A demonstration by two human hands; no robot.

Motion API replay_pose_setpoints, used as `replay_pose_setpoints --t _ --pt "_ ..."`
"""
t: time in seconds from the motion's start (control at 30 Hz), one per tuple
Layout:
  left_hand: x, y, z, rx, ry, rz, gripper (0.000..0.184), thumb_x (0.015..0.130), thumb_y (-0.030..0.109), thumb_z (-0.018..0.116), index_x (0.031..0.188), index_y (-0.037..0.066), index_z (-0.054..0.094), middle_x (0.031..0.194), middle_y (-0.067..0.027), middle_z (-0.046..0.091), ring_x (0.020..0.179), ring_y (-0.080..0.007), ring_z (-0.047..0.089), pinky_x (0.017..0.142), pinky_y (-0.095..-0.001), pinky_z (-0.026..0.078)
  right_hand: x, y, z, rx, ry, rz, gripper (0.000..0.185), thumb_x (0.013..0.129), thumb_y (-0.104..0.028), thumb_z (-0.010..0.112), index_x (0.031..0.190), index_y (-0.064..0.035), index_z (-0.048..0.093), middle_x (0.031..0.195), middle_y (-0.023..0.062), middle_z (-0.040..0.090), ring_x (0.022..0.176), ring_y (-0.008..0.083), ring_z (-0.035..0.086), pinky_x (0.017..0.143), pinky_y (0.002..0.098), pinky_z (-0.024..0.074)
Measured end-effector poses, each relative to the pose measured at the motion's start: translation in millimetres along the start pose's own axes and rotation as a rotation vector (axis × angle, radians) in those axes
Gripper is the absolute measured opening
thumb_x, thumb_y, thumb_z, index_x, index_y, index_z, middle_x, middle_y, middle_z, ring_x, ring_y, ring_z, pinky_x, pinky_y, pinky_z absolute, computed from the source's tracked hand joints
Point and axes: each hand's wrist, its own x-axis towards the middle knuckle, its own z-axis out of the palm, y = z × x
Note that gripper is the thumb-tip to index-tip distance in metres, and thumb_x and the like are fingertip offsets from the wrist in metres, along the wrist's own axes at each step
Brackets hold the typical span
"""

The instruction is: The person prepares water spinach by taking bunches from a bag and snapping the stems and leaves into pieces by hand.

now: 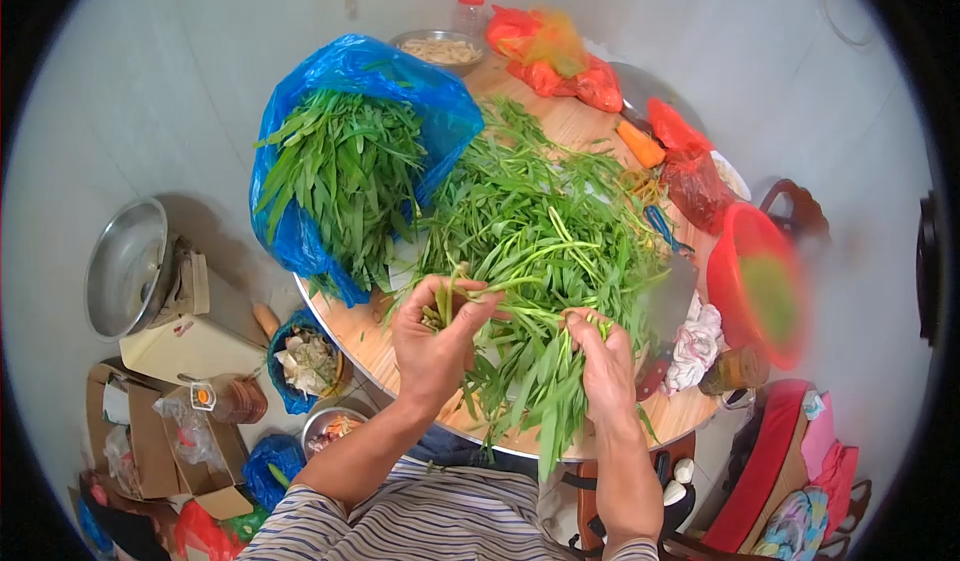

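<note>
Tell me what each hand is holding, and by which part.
The left hand holds thin, pale-green plant stems, apparently near their ends; the right hand pinches long-leaved, bright-green leafy vegetables by their stems.

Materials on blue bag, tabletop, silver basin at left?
Blue bag: likely thin plastic film, glossy; crinkles catch highlights.
Tabletop: wood or wood-look laminate, smooth; pale grain shows, core hidden.
Silver basin: metal, probably stainless steel, polished; grey sheen with reflections.

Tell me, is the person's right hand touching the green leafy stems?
Touching. The head view shows the right hand with its thumb and fingers pinching the green leafy stems.
</note>
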Motion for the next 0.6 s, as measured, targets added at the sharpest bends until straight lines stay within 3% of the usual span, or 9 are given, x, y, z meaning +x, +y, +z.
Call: replay_pose_setpoints --t 0.03,0.07,0.1,0.13,0.2,0.27,0.37,0.53,0.6 --pt "1.5 1.5 -1.7 -0.047 0.007 -0.032 0.018 0.093 0.012 0.071 0.104 0.003 0.061 0.089 -0.0109 0.073 0.064 -0.0133 0.069 0.037 -0.0196 0.035 -2.3 -3.7 -1.9 -0.045 -0.090 -0.019 0.028 0.096 -0.025 0.056 0.097 0.0000 0.069 0.079 -0.0020 0.056 0.073 0.0076 0.045 0.069 0.0230 0.0354" --pt "4.4 -0.3 -4.6 -0.047 0.010 -0.031 0.018 0.093 0.012 0.071 0.104 0.003 0.061 0.089 -0.0109 0.073 0.064 -0.0133 0.069 0.037 -0.0196 0.035 -4.1 -5.9 -3.5 -0.091 -0.180 -0.037 0.027 0.097 -0.024 0.055 0.096 -0.0005 0.068 0.081 -0.0008 0.059 0.075 0.0082 0.048 0.072 0.0224 0.0373" --pt "9.9 -5.4 -7.9 -0.101 0.030 -0.083 0.019 0.094 0.014 0.070 0.106 0.004 0.060 0.093 -0.0110 0.073 0.070 -0.0147 0.070 0.038 -0.0200 0.036 -4.4 -7.2 -5.9 -0.159 -0.311 -0.130 0.024 0.099 -0.021 0.051 0.094 -0.0010 0.065 0.085 0.0020 0.064 0.077 0.0100 0.056 0.076 0.0242 0.0440" --pt "15.9 -9.9 -11.1 -0.156 0.049 -0.135 0.019 0.095 0.016 0.070 0.108 0.006 0.060 0.097 -0.0111 0.072 0.076 -0.0161 0.071 0.039 -0.0205 0.036 -4.9 -9.6 -9.4 -0.160 -0.312 -0.133 0.024 0.099 -0.021 0.051 0.094 -0.0010 0.065 0.085 0.0020 0.064 0.077 0.0100 0.056 0.076 0.0242 0.0440" --pt "27.5 -17.4 -23.1 -0.180 0.071 -0.151 0.021 0.095 0.020 0.070 0.109 0.008 0.060 0.101 -0.0096 0.071 0.081 -0.0144 0.070 0.040 -0.0200 0.036 -7.2 -12.8 -17.3 -0.129 -0.641 0.140 0.023 0.101 -0.017 0.048 0.093 0.0001 0.061 0.088 0.0063 0.067 0.073 0.0136 0.062 0.075 0.0284 0.0499" --pt "39.6 -27.4 -39.3 -0.317 0.104 -0.161 0.021 0.096 0.019 0.069 0.111 0.007 0.060 0.103 -0.0093 0.071 0.082 -0.0137 0.070 0.041 -0.0201 0.037 -5.4 -14.1 -22.9 -0.079 -0.694 0.128 0.022 0.102 -0.017 0.047 0.095 0.0002 0.058 0.084 0.0074 0.067 0.065 0.0154 0.062 0.071 0.0307 0.0524" --pt "42.3 -31.1 -49.5 -0.365 0.030 -0.214 0.021 0.098 0.020 0.068 0.112 0.007 0.058 0.102 -0.0066 0.069 0.080 -0.0108 0.065 0.043 -0.0200 0.038 1.6 -22.0 -33.3 -0.112 -0.538 0.095 0.024 0.104 -0.024 0.053 0.104 -0.0003 0.057 0.074 0.0024 0.059 0.061 0.0118 0.057 0.060 0.0272 0.0487" --pt "42.6 -32.1 -54.5 -0.505 -0.032 -0.319 0.020 0.099 0.020 0.066 0.112 0.007 0.058 0.096 -0.0048 0.066 0.071 -0.0083 0.056 0.044 -0.0190 0.037 14.0 -37.9 -28.5 -0.079 -0.234 0.051 0.026 0.097 -0.024 0.066 0.108 -0.0001 0.063 0.068 -0.0019 0.053 0.060 0.0101 0.051 0.062 0.0282 0.0470" --pt "42.9 -33.3 -57.1 -0.524 -0.042 -0.329 0.015 0.103 0.021 0.057 0.112 0.009 0.058 0.098 -0.0032 0.066 0.067 -0.0056 0.055 0.043 -0.0191 0.039 28.3 -34.7 -28.3 -0.523 -0.039 -0.319 0.023 0.093 -0.022 0.072 0.100 -0.0005 0.069 0.071 0.0006 0.059 0.063 0.0113 0.054 0.062 0.0323 0.0484"
